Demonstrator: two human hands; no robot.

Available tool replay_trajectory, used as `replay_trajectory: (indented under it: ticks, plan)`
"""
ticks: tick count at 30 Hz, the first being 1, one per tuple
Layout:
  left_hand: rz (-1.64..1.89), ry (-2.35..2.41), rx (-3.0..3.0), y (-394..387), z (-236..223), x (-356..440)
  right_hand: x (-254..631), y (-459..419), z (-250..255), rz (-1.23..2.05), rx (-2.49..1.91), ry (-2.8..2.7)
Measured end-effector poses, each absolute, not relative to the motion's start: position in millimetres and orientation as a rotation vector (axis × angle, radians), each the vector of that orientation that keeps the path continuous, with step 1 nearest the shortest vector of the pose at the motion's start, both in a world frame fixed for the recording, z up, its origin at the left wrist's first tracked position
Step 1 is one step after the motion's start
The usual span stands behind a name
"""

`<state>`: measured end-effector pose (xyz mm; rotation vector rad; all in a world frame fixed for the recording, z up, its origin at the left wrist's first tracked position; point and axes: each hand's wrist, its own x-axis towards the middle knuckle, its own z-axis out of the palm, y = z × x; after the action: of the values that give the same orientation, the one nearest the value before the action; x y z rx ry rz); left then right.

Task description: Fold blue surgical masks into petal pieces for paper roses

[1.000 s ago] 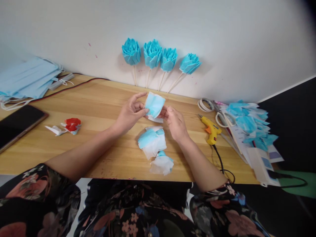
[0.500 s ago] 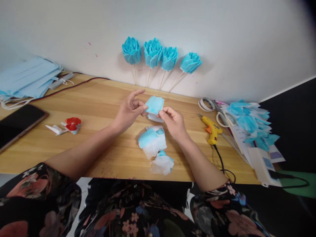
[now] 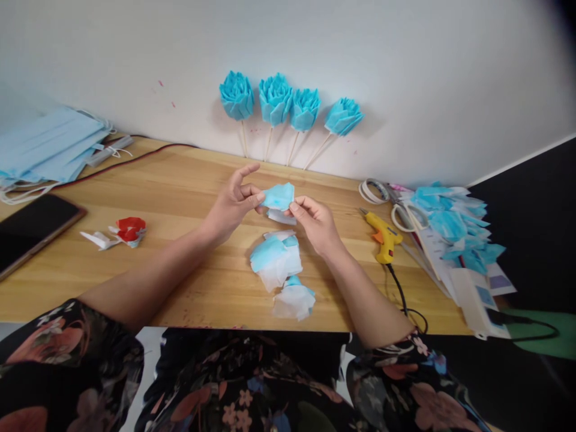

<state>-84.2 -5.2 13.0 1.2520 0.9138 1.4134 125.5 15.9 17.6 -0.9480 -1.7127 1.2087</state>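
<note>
A small light-blue piece of mask fabric (image 3: 279, 195) is held up over the table between my two hands. My left hand (image 3: 234, 201) pinches its left edge between thumb and fingers, with the index finger raised. My right hand (image 3: 312, 221) grips its right corner between thumb and index finger. Just below it lies a white cut piece (image 3: 281, 216) on the wood. Nearer to me rest a pile of blue and white fabric pieces (image 3: 276, 259) and another small crumpled bunch (image 3: 294, 301).
Several blue fabric flowers (image 3: 275, 101) on sticks lean against the wall. At right are a yellow glue gun (image 3: 386, 237), scissors (image 3: 408, 217), tape (image 3: 374, 192), blue scraps (image 3: 447, 222) and a white power strip (image 3: 472, 300). At left lie a phone (image 3: 36, 228), masks (image 3: 49, 144) and a red-and-white scrap (image 3: 130, 229).
The right hand has taken the fabric's right corner between thumb and finger. The upright piece has tipped and now looks flatter and lower. The left hand keeps its pinch.
</note>
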Motion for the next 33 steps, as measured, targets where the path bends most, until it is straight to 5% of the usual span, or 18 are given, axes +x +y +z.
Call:
replay_trajectory:
  ticks: [33]
  plan:
    - [1.523,0.900,1.297,-9.2,10.3,-78.9,118.9,9.5,23.0,1.098,-1.008,-1.670]
